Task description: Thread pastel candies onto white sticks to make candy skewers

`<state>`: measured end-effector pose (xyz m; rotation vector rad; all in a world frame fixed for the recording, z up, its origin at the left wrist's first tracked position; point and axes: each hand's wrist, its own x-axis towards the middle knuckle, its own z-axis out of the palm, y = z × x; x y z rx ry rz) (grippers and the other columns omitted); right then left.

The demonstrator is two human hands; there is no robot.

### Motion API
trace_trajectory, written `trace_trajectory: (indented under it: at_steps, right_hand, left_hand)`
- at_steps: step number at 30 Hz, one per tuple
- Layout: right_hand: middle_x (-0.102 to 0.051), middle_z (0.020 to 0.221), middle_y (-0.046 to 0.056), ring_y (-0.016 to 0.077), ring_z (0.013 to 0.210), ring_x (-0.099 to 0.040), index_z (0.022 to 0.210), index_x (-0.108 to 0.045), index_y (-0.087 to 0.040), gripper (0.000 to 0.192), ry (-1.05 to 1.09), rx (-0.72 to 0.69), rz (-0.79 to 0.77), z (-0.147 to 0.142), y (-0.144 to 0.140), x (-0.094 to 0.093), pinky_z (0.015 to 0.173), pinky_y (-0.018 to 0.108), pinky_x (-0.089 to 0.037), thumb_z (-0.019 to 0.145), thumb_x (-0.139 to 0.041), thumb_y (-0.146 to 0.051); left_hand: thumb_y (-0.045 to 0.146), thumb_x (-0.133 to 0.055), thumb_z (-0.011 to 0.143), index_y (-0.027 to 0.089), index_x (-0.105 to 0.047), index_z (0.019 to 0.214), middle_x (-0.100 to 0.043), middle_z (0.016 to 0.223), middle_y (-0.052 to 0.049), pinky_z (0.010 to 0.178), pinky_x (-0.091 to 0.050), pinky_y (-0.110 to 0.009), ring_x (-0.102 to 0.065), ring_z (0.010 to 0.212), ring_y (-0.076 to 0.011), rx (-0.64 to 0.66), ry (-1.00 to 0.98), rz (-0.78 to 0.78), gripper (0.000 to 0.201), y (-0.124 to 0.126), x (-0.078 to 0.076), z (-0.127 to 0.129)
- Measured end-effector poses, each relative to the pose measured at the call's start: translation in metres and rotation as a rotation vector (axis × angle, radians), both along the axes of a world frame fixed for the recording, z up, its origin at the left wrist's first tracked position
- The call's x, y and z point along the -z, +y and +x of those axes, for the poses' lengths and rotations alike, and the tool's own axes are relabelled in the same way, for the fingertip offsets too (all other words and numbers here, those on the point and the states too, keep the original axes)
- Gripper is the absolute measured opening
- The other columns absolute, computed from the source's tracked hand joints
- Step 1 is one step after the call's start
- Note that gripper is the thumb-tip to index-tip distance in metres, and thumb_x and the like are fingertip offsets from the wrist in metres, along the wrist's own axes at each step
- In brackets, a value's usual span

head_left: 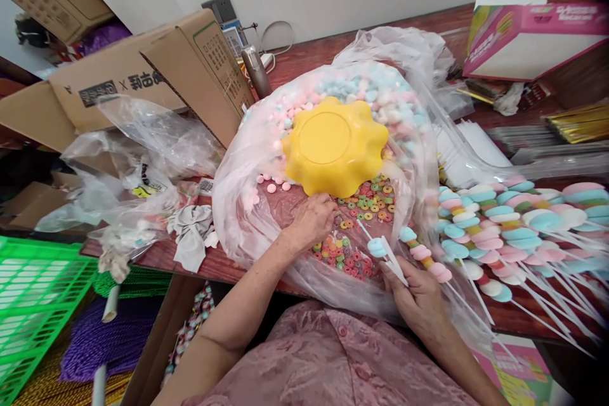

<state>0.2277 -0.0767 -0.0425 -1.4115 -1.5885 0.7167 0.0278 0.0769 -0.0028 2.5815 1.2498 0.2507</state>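
My right hand (419,295) is closed round several white sticks (394,261). A blue marshmallow (377,247) is threaded on one of them, with the stick's tip poking out past it. My left hand (314,219) is at the near edge of an upturned yellow scalloped bowl (326,136), fingers curled down and together. What lies under its fingertips is hidden. Beside it, small coloured candy rings (366,200) are scattered on the clear plastic bag. Pink and blue marshmallows (380,85) lie heaped in the bag behind the bowl.
Finished marshmallow skewers (504,228) are piled at the right, one skewer (423,254) close by my right hand. An open cardboard box (190,70) stands at the left. A pink carton (537,32) is at the back right. A green basket (38,304) sits low at the left.
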Motion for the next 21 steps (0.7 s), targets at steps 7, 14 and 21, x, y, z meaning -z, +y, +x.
trace_trajectory:
  at_steps: [7,14,21]
  right_hand:
    - [-0.077,0.087,0.003,0.0164,0.066,-0.07,0.108,-0.069,-0.017,0.036,-0.163,-0.011,0.144,-0.001,0.001,0.009,0.061,0.024,-0.053,0.082,-0.045,-0.009]
    - [-0.077,0.086,0.003,0.0174,0.068,-0.071,0.106,-0.07,-0.017,0.04,-0.229,-0.017,0.113,-0.001,0.0,0.01,0.06,0.025,-0.053,0.08,-0.042,-0.009]
    - [-0.068,0.067,0.0,0.0135,0.051,-0.06,0.1,-0.071,-0.017,0.032,-0.143,-0.006,0.085,-0.004,0.002,0.0,0.051,0.023,-0.047,0.085,-0.043,-0.012]
  left_hand:
    - [0.021,-0.047,0.096,0.017,-0.07,0.098,-0.064,0.104,-0.01,0.094,-0.05,-0.036,-0.058,0.103,-0.0228,0.027,0.102,0.027,0.023,-0.01,-0.001,-0.003]
    - [0.026,-0.054,0.093,0.016,-0.071,0.089,-0.066,0.106,-0.01,0.089,-0.052,-0.036,-0.062,0.101,-0.0247,-0.006,0.205,-0.035,0.02,-0.005,-0.017,0.015]
    - [0.016,-0.05,0.09,0.013,-0.072,0.081,-0.069,0.09,-0.011,0.082,-0.052,-0.034,-0.066,0.087,-0.0223,0.006,0.065,-0.049,0.024,0.0,-0.01,0.014]
